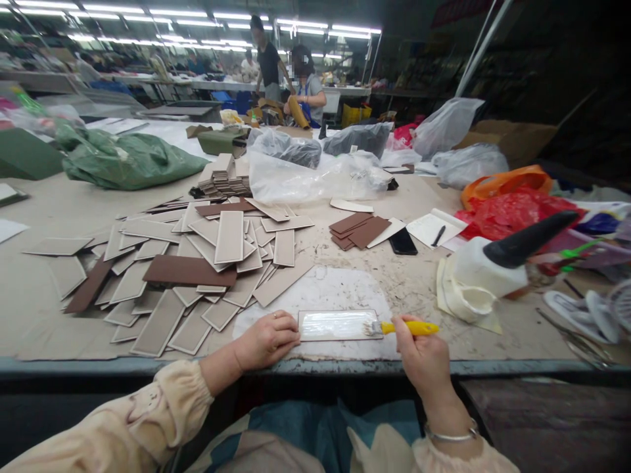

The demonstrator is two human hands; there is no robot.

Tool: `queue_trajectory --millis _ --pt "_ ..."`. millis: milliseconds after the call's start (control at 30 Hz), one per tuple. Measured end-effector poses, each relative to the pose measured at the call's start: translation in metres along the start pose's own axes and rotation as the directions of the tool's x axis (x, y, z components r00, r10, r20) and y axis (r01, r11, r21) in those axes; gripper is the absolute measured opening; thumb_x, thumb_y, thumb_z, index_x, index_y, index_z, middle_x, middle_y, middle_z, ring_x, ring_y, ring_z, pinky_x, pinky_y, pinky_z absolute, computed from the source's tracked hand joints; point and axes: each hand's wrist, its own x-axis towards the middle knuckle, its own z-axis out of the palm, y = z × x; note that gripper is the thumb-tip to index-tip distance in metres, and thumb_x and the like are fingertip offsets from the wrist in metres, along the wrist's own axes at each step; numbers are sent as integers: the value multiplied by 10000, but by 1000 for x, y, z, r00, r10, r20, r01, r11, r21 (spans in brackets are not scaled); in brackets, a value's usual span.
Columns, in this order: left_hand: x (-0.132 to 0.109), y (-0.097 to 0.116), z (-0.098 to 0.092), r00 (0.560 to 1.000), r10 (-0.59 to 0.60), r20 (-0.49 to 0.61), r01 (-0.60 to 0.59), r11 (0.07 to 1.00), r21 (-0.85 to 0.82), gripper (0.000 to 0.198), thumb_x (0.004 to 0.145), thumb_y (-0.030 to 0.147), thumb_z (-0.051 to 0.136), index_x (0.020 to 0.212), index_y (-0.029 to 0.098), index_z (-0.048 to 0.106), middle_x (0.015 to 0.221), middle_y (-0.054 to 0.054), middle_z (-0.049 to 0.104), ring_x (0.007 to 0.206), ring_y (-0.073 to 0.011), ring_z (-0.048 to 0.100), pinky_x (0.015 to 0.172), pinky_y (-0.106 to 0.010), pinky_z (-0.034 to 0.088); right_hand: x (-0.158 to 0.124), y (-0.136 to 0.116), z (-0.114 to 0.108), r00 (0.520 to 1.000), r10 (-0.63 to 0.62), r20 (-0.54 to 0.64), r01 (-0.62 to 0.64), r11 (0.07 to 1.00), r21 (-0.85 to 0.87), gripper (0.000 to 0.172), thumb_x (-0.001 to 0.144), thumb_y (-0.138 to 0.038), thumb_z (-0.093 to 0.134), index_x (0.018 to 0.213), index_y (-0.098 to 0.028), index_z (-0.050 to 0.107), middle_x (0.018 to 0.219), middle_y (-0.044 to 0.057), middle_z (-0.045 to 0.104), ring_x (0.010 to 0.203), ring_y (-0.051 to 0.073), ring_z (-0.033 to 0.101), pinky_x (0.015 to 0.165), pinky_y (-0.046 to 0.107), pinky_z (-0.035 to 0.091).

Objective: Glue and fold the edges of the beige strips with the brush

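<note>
Near us, our right hand [424,351] squeezed a yellow brush [388,326] on the right end of a shiny card [335,324]. Our left hand [267,340] touched its left end; we couldn't tell if it pinched. Piled cards [158,322] lay farther left.

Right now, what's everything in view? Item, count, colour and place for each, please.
Coated panel: one, whitish, between the hands
Brush: one, yellow handle, bristles on that panel's right end
White sheet: one, beneath the panel
Loose panels: many, mostly grey-beige, some brown, heaped left
Brown pieces: several, beyond the sheet
Phone: one, black, beside them
Pen: one, black, on pale paper
Bottle: one, white with black nozzle, right
Bags: several, green, clear, red, orange, far side and right
Co-workers: two clear, others blurred, background
Ceiling lights: many, white, background
Smaller clutter: uncountable, mixed, right edge
Left hand: one, cream sleeve, at panel's left end
Right hand: one, gripping the brush
</note>
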Motion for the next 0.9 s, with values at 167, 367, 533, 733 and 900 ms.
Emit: queue_trajectory --millis 167,367,533,733,900 --pt "0 2 -1 1000 -9 14 8 1000 30 124 890 174 538 895 170 662 881 -71 624 857 -165 566 806 -305 484 2 -4 -2 994 105 -12 -103 988 115 415 890 -555 431 789 -190 600 425 -39 497 426 159 531 495 266 396" --pt "2 3 -2 1000 -1 13 0 999 46 119 886 187 543 861 167 657 873 -72 626 848 -166 568 794 -304 487 -11 -49 37 974 108 199 -198 831 520 393 875 -576 465 833 -201 575 454 -54 480 396 135 459 418 255 377" --pt "2 4 -3 1000 -14 17 13 999 49 132 883 202 537 839 163 655 874 -72 626 835 -165 559 786 -310 482 -14 -47 48 976 24 216 -118 893 434 383 891 -545 424 814 -211 595 447 -50 492 415 149 511 467 264 401" --pt "0 8 -2 999 -34 -7 34 996 77 147 875 222 530 815 169 654 855 -68 627 812 -175 557 760 -322 489 1 -3 15 993 116 15 -117 983 142 409 834 -585 450 792 -220 631 438 -27 519 450 193 555 491 295 400" --pt "2 0 -10 924 -296 -244 366 870 330 198 832 279 599 991 166 633 1133 -142 588 1041 -278 522 895 -462 454 3 2 2 961 267 -77 -223 906 360 417 808 -605 502 749 -203 596 472 -36 482 410 143 468 439 271 381"
